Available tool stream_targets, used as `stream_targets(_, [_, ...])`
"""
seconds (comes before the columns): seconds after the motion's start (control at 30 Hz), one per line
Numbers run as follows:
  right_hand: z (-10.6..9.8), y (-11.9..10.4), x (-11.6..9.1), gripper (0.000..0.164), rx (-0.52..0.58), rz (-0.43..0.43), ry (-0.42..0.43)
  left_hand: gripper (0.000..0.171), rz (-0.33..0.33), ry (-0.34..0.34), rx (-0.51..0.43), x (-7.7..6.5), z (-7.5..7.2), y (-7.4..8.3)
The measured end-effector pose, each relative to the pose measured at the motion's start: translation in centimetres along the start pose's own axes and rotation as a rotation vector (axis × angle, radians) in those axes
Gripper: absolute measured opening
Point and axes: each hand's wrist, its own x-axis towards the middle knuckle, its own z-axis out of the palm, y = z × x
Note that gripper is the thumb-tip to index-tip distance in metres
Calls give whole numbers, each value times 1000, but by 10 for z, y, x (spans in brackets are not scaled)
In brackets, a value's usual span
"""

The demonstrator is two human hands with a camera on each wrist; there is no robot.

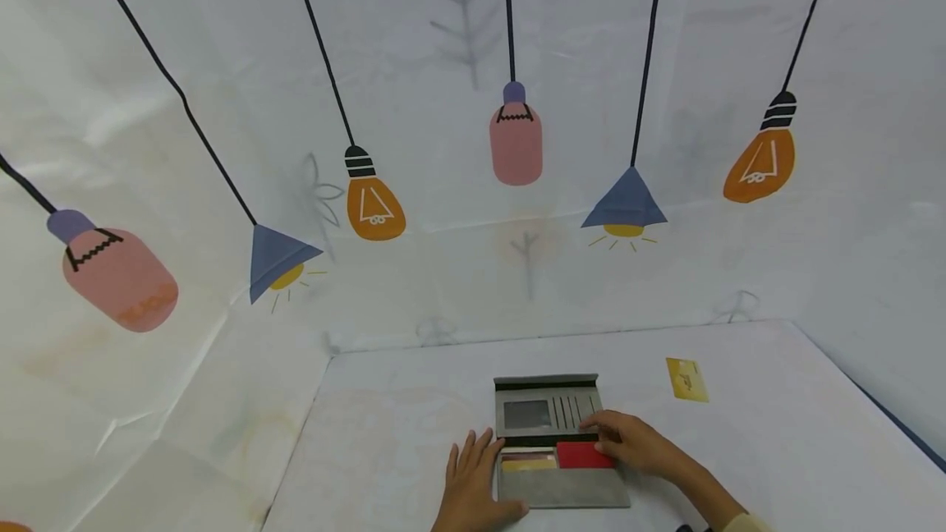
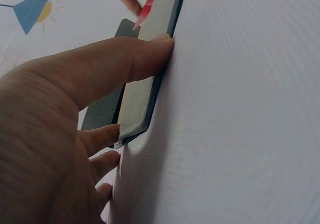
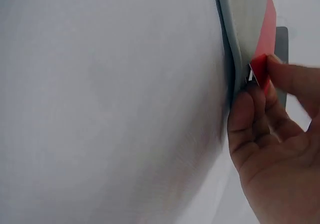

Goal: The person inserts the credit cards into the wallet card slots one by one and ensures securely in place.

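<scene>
A grey wallet (image 1: pixel 565 489) lies unfolded on the white table, its upper half showing a dark window and several card slots. My left hand (image 1: pixel 471 491) rests at the wallet's left side with fingers extended; its thumb (image 2: pixel 150 56) presses the near edge. At the right end, my right hand (image 1: pixel 636 443) pinches the corner of a red card (image 1: pixel 578 456) between thumb and fingers. This card is partly inside the wallet's lower pocket, and its corner bends in the right wrist view. Left of it, a yellowish card (image 1: pixel 528 462) shows in the same pocket.
A yellow card (image 1: pixel 687 380) lies flat on the white tabletop (image 1: pixel 384 433), to the right of the wallet and apart from it. White sheet walls (image 1: pixel 443 286) printed with hanging lamps stand behind the table and to its sides.
</scene>
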Motion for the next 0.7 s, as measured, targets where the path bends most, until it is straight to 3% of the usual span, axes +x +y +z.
stream_targets(0.13, [9,-2,-6,32,-82,-28,4,99,7,5,15,1,1,-1])
stream_targets(0.3, [21,-13,-15,70,-232,31,23,99,15,11,23,0,1,0])
stream_targets(0.37, [25,-16,-18,80,-286,17,39,98,21,12,26,-1,1,-1])
stream_targets(0.5, [28,-17,-22,82,-355,-26,69,98,34,7,34,-2,1,-2])
stream_targets(0.7, [33,-20,-24,75,-443,-22,79,99,43,3,34,-2,0,-3])
